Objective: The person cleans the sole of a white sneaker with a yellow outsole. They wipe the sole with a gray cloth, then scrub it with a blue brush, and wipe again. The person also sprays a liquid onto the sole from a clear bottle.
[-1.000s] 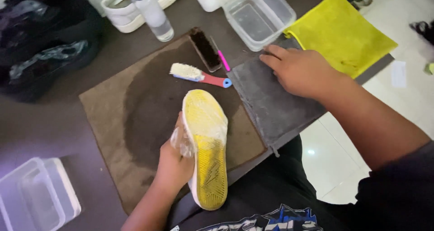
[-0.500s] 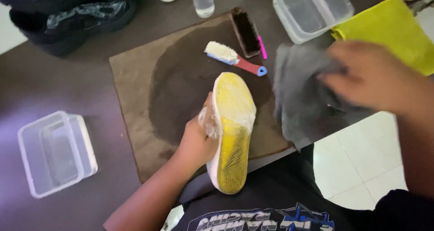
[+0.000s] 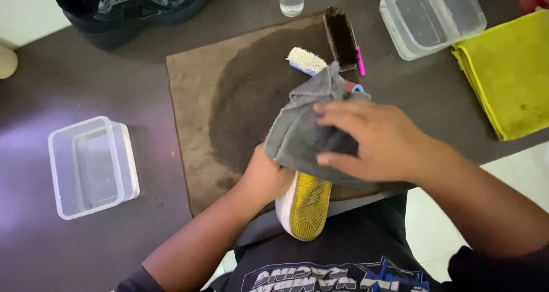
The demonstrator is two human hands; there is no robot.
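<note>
the soft grey microfibre cloth [image 3: 303, 132] has come off the bench onto the upturned yellow-soled white sneaker [image 3: 306, 206] above the damp brown mat [image 3: 194, 114], right hand [image 3: 377, 143] pressing it flat while left hand [image 3: 269, 177] grips the shoe's side, so firm, even strokes along the sole would likely wipe best.

I see the shoe [image 3: 309, 203] turned sole up over the near edge of the table, its yellow ribbed sole with a lightning mark showing only at the heel end, the white sidewall visible along its left. The grey cloth [image 3: 306, 129] is crumpled and draped over the shoe's front half, one corner rising toward the brushes.
</note>
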